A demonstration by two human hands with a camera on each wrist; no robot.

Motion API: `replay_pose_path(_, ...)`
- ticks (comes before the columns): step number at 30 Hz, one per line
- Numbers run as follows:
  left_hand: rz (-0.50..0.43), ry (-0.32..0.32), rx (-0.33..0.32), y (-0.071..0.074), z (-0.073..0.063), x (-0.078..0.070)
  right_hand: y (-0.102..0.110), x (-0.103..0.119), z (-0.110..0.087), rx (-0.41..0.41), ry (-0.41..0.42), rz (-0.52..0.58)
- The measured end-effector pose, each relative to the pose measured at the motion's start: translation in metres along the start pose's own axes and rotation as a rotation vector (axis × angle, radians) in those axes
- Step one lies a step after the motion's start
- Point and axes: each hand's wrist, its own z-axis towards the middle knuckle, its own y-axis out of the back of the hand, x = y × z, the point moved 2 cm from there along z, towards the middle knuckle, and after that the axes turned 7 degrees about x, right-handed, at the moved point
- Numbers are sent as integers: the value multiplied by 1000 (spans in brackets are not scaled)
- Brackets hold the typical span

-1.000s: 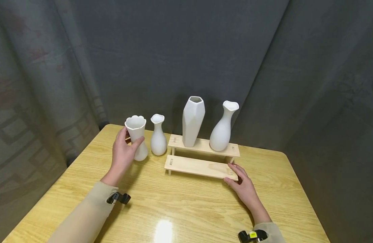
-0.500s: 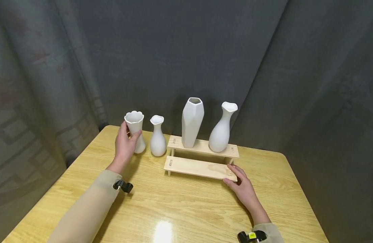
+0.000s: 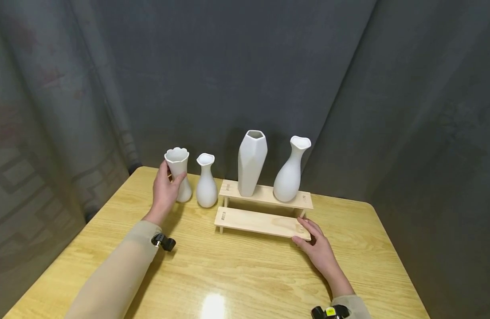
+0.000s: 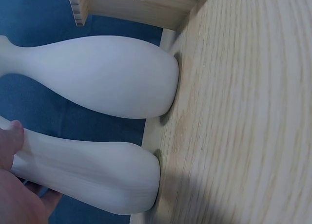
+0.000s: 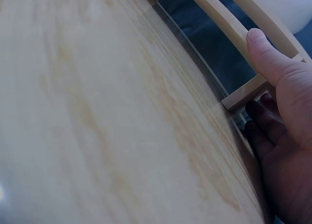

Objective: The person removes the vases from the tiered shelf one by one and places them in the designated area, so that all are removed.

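My left hand (image 3: 165, 192) grips a white vase with a scalloped rim (image 3: 184, 191) around its narrow middle, thumb on the near side. The vase stands upright, its base at the tabletop in the left wrist view. Just right of it is a smaller white bottle-shaped vase (image 3: 206, 190) with a wavy mouth. With thumb in front and fingers behind, my right hand (image 3: 320, 252) holds the right end of the lower step of a two-tier wooden stand (image 3: 256, 221). In the right wrist view the thumb (image 5: 265, 53) lies along the step's edge.
On the stand's upper tier are a tall faceted white vase (image 3: 252, 164) and a round-bellied white vase (image 3: 288, 179). The wooden table (image 3: 237, 270) ends at a dark grey curtain (image 3: 229, 66) behind, with more curtain at both sides.
My left hand has moved the scalloped vase a little toward the back of the table, nearly level with the small vase. My right hand stays on the stand.
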Motion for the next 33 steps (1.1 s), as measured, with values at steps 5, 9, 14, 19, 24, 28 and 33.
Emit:
replay_pose_path(5, 19, -8, 14, 0, 4, 0, 1, 2, 2, -4, 7, -2)
replay_pose_path(9, 30, 8, 14, -1, 5, 2, 2, 2, 2, -1, 3, -7)
replay_pose_path(14, 49, 6, 3, -2, 5, 3, 3, 1, 2, -2, 0, -6)
replay_pose_path(19, 60, 3, -6, -4, 6, 1, 3, 1, 3, -4, 1, -8)
replay_pose_path(24, 53, -5, -6, -4, 4, 4, 2, 1, 3, -7, 4, -11)
replay_pose_path(28, 56, 20, -35, -3, -4, 5, 2, 1, 3, -5, 8, -12)
replay_pose_path(33, 82, 22, -124, 4, -14, -11, 3, 2, 3, -7, 21, -9)
